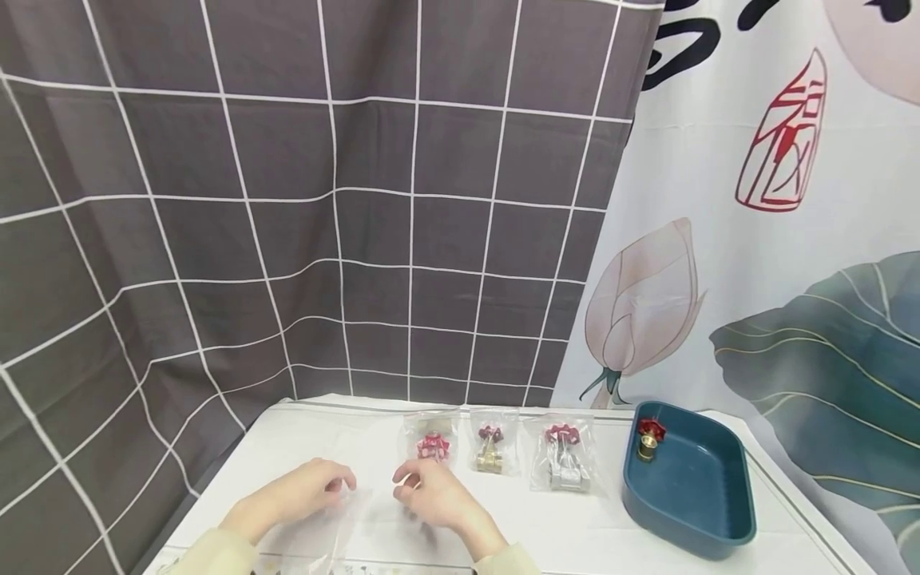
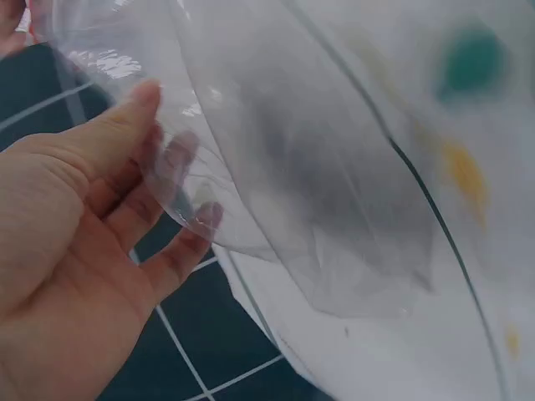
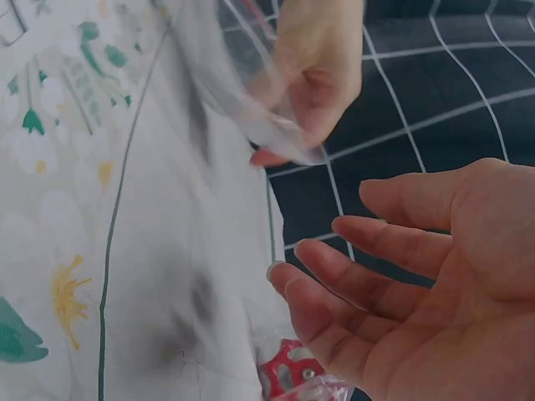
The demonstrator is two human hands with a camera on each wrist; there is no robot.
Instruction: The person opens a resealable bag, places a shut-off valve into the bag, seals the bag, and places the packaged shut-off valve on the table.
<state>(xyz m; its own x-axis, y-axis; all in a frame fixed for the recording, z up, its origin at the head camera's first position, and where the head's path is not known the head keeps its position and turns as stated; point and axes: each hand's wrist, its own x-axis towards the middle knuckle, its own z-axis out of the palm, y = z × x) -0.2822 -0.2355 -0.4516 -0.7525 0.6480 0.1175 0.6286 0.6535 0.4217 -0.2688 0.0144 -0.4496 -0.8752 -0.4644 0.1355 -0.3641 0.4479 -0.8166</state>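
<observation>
My left hand [image 1: 305, 485] pinches a clear plastic bag [image 2: 267, 175] between thumb and fingers. The bag hangs down toward the table's front edge, and no object shows inside it. Across a small gap, my right hand [image 1: 440, 497] is held over the table with loosely curved fingers and nothing between them. Just beyond it lies a bagged valve with a red handwheel [image 1: 434, 446], its lower part hidden by that hand. In the right wrist view, the same red handwheel [image 3: 292, 368] shows below the fingers.
To the right lie a bagged brass valve [image 1: 489, 461] and a bagged grey metal valve [image 1: 568, 477], both with red handwheels. A blue bin [image 1: 740, 487] farther right holds an unbagged brass valve [image 1: 648, 441]. A dark gridded curtain [image 1: 374, 303] hangs behind the white table [image 1: 546, 535].
</observation>
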